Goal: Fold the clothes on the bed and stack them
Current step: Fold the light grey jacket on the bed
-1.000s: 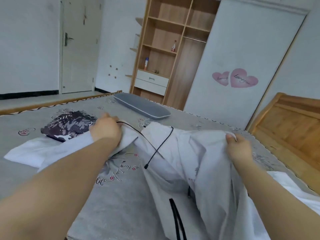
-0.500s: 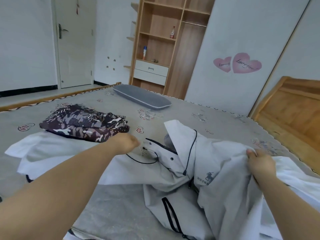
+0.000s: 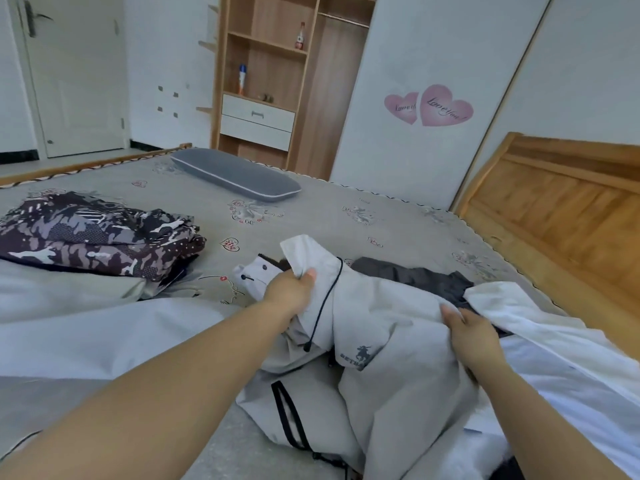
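Observation:
A light grey hooded jacket (image 3: 388, 327) with black drawstrings and a horse logo lies crumpled on the bed (image 3: 346, 216) in front of me. My left hand (image 3: 289, 289) grips its hood edge near the collar. My right hand (image 3: 471, 336) holds a fold of the same jacket on the right side. A folded dark camouflage garment (image 3: 93, 233) rests at the left, on top of a pale grey garment (image 3: 86, 323). A dark grey garment (image 3: 415, 277) peeks out behind the jacket, and a white garment (image 3: 561, 341) lies at the right.
A grey pillow (image 3: 239, 174) lies at the far side of the bed. The wooden headboard (image 3: 561, 209) stands at the right. A wooden wardrobe (image 3: 273, 81) and a white door (image 3: 72, 74) are beyond the bed.
My left hand has moved right from the white cloth near the camouflage garment and taken hold of the jacket's hood. The jacket has dropped lower onto the bed, with my right hand still on it.

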